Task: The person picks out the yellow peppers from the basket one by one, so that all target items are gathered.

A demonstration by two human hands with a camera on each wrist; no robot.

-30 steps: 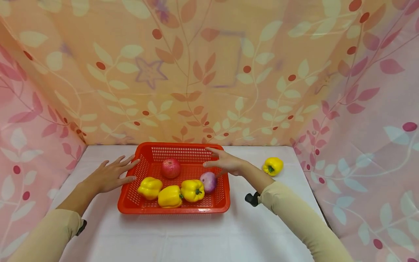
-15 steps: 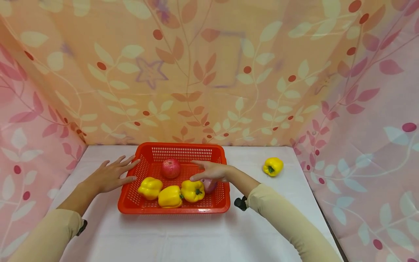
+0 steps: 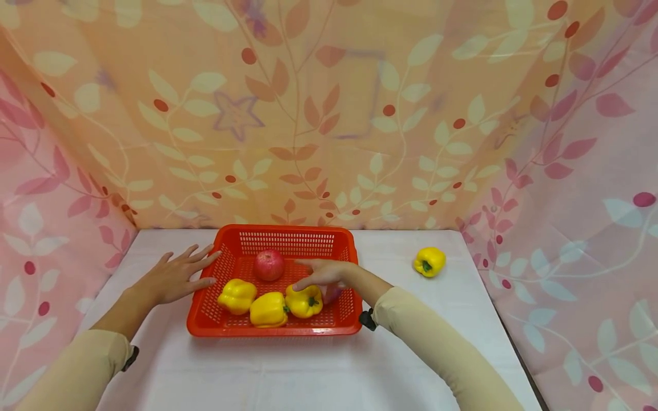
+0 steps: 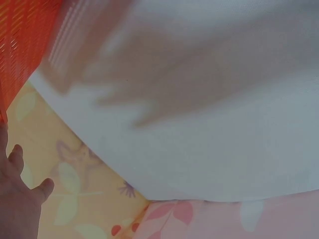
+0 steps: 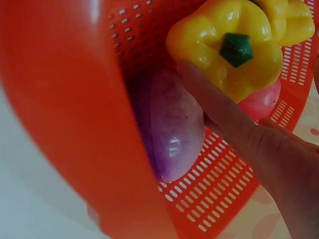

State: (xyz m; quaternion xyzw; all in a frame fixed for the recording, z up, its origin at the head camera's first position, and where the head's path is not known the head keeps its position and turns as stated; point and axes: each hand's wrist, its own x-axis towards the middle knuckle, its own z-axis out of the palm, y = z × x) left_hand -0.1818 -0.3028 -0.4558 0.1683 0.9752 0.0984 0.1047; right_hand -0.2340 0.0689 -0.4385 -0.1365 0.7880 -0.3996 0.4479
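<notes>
The red plastic basket (image 3: 329, 330) holds three yellow bell peppers, a red pomegranate (image 3: 269, 265) and a round purple onion (image 5: 174, 124). My right hand (image 3: 326, 273) reaches over the basket's right side, fingers extended, above the right-hand pepper (image 3: 304, 302) and the onion, which it partly hides in the head view. In the right wrist view, the thumb tip meets that pepper's edge; whether it presses is unclear. At the left rim, my left hand (image 3: 175, 278) has its fingers spread, with fingertips at the basket's side. The other peppers are the left pepper (image 3: 237, 296) and the middle pepper (image 3: 269, 310).
Another yellow bell pepper (image 3: 429, 262) lies on the white tablecloth (image 3: 247, 371), right of the basket. Floral curtains (image 3: 329, 114) stand behind and at both sides of the table. A dark band (image 3: 367, 319) sits at the right cuff.
My right hand has moved left and lower, from above the basket's right rim to over the right-hand pepper and the onion. The left hand stays at the left rim.
</notes>
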